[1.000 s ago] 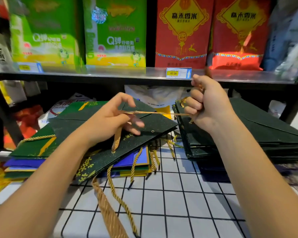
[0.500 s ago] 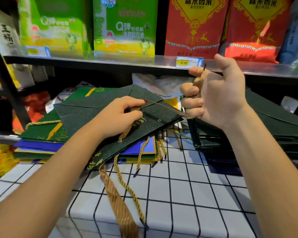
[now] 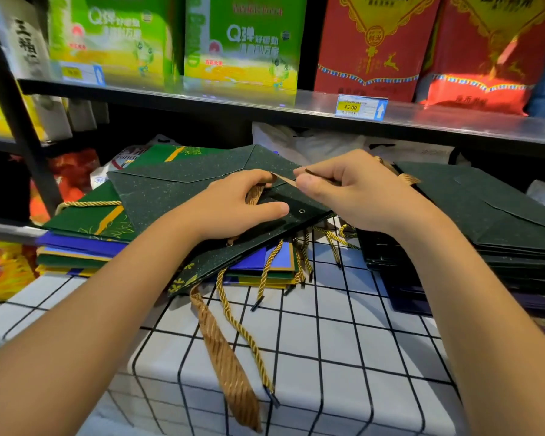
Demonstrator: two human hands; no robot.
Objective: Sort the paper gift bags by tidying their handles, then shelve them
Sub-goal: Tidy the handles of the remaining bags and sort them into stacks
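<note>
Flat on the left pile, the dark green gift bag [image 3: 183, 196] lies with its long axis slanting from far left toward near right, eyelet edge facing the person. Its gold ribbon handle [image 3: 230, 366] trails down over the checked surface [image 3: 343, 357]. Over the bag's middle, the left hand [image 3: 230, 206] curls around ribbon, and the right hand [image 3: 350, 193] pinches the ribbon's end just beside it.

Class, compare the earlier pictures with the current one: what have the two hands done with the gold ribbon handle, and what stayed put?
The right hand, which had pulled the ribbon handle out and up, has come back down beside the left hand, still pinching the ribbon. The left hand stays pressed on the dark green bag. Both bag stacks are unchanged.
</note>
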